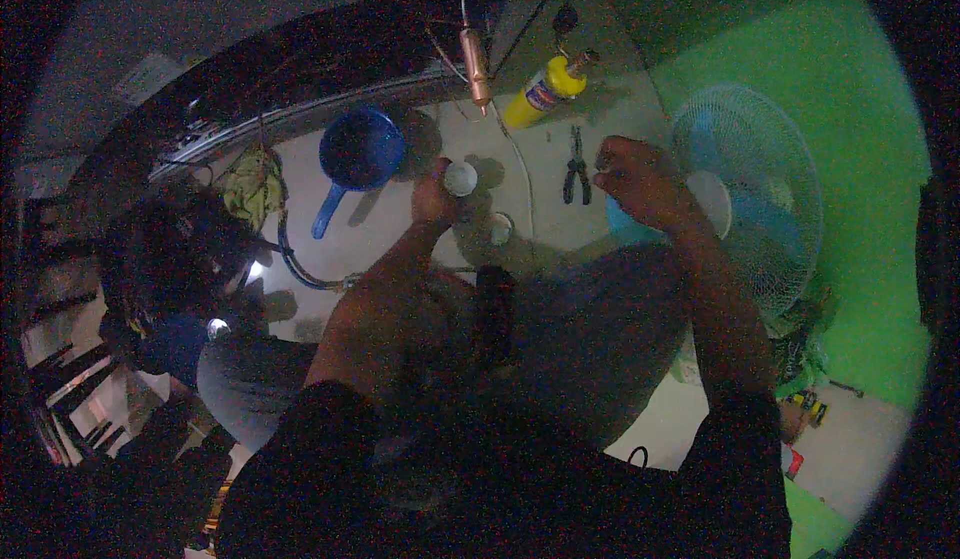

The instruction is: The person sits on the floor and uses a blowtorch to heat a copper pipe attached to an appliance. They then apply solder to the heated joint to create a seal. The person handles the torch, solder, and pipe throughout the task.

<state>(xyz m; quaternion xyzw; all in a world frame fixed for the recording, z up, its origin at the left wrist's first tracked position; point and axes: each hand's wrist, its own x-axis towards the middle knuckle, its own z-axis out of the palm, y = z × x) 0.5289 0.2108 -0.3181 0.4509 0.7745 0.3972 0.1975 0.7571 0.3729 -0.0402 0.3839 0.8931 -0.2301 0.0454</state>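
Note:
My left hand is closed round the side of a small white round container, its round end facing up. A second small white round piece, perhaps a lid, lies on the floor just below it. My right hand is raised beside the fan, with its fingers bent and pinched together. Whatever they hold, if anything, is too dark to make out. Dark-handled pliers lie on the floor to the left of that hand. A blue dipper with a long handle rests left of my left hand.
A yellow gas cylinder with a torch head stands at the back, near a copper filter drier on thin tubes. The caged fan occupies the right. A dark hose and a lit lamp are at the left.

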